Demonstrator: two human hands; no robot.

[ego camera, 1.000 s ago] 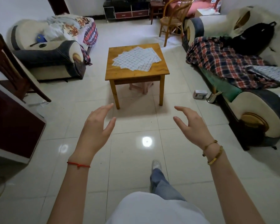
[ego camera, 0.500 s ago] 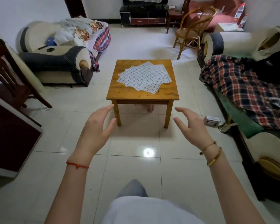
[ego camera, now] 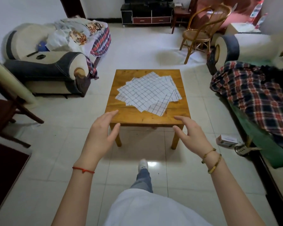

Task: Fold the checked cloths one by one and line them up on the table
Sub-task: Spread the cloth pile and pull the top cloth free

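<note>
We see a square wooden table (ego camera: 176, 117) with white checked cloths (ego camera: 147, 92) fanned flat across its top. Our left hand (ego camera: 100, 136) and right hand (ego camera: 192, 136) hover near its front edge, fingers loosely spread, holding nothing.

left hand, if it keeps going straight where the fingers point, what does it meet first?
Probably the near left corner of the wooden table. The left hand is open and empty, fingers aimed forward at it; the checked cloths lie beyond. Depth is unclear, so it may pass above the edge.
</note>
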